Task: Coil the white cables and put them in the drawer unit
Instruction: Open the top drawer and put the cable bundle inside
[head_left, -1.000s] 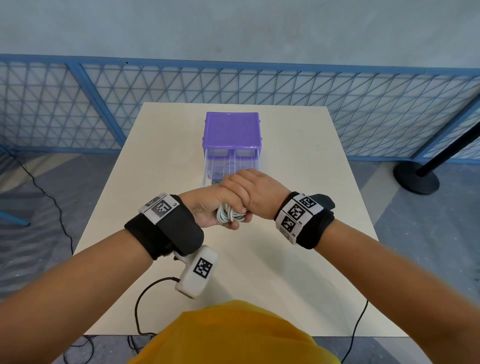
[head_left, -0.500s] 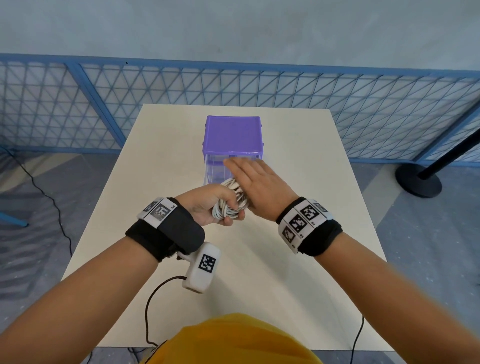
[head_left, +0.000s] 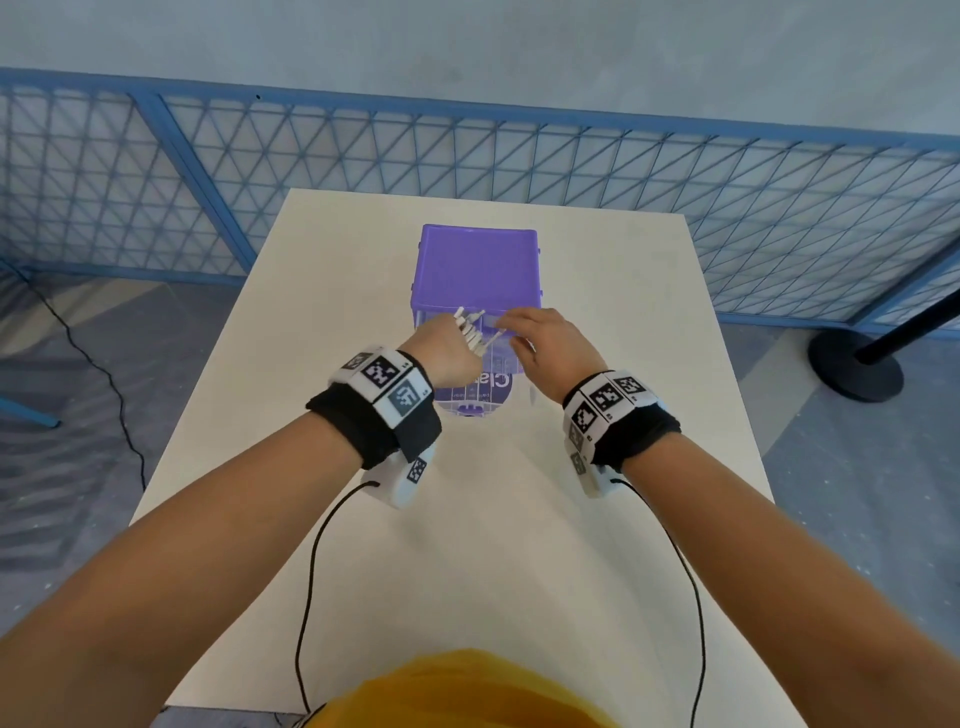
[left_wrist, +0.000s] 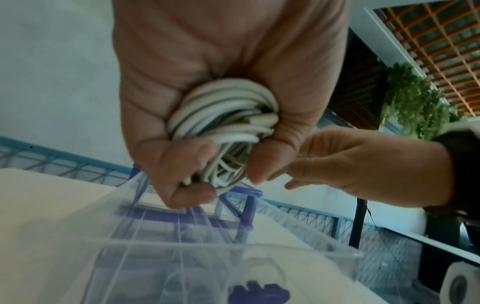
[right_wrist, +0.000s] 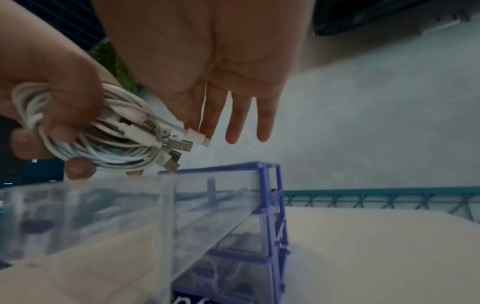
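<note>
My left hand (head_left: 445, 349) grips a coil of white cables (head_left: 470, 332), whose plug ends stick out to the right. The coil (left_wrist: 223, 115) hangs just above the clear top drawer (left_wrist: 207, 257), which is pulled out of the purple drawer unit (head_left: 480, 270). My right hand (head_left: 543, 338) hovers beside it with straight fingers (right_wrist: 233, 119) and holds nothing. Its fingertips are next to the plugs of the coil (right_wrist: 103, 139), over the drawer (right_wrist: 103, 205).
The unit stands mid-table on a cream table (head_left: 519, 545). A blue mesh fence (head_left: 467, 156) runs behind the far edge. A black post base (head_left: 854, 364) stands on the floor at the right. Black cords (head_left: 311, 571) trail from my wrist cameras.
Both hands have moved forward to the drawer unit. My right hand has come off the coil and opened. The coil is now over the pulled-out top drawer.
</note>
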